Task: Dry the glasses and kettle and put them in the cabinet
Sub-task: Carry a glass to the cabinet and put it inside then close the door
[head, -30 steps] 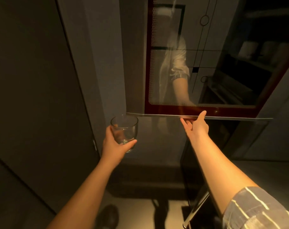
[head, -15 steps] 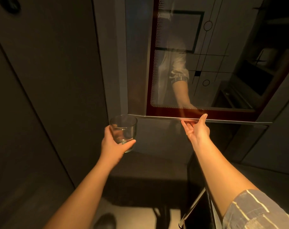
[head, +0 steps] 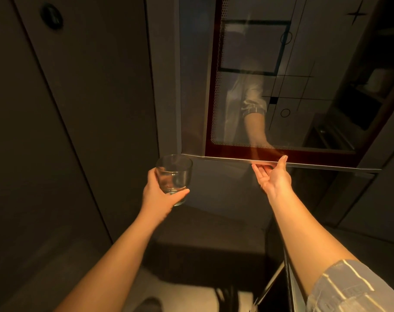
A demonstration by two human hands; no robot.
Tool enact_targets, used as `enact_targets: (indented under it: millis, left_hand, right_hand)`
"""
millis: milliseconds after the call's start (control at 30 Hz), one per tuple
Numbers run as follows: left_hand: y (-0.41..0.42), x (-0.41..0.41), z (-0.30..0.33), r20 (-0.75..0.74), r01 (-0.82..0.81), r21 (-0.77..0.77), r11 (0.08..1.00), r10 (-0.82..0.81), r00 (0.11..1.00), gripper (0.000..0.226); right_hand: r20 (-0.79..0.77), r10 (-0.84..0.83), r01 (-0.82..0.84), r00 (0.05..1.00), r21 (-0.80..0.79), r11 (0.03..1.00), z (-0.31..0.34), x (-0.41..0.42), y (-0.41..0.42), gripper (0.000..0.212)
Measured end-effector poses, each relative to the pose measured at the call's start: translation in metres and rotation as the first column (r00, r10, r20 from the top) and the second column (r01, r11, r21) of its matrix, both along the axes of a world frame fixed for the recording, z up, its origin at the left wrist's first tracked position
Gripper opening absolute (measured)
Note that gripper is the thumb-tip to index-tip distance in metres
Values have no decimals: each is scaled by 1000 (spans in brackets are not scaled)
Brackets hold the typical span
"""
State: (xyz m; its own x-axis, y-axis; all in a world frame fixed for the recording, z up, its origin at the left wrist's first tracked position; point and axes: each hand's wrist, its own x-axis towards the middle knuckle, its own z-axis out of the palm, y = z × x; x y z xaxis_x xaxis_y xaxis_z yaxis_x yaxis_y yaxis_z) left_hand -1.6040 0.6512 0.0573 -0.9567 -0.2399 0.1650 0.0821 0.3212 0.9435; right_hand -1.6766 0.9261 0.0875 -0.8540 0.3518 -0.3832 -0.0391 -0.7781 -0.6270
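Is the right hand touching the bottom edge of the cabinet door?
Touching. The head view shows the right hand palm up, its fingertips under the metal bottom edge of the cabinet door, thumb against its front.

The room was dim, lit in a warm amber tone. A dark panelled wall with a round fitting filled the left side. Pale floor showed below.
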Motion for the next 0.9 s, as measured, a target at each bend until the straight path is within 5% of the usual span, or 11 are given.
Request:
enact_targets:
  millis: [533,733,900]
  left_hand:
    - [2,6,-1,-16,-9,2,1000,9,1000,96]
    - [-10,15,-2,-29,-48,35,998,49,998,96]
    - [-28,26,1,-50,-99,39,994,101,994,96]
  right_hand:
    - [-165,76,-95,983,-109,990,-13,20,-4,60]
    - [-195,270,-276,943,-3,961,-21,37,-46,54]
    - [-224,524,-481,822,219,849,-12,54,-106,69]
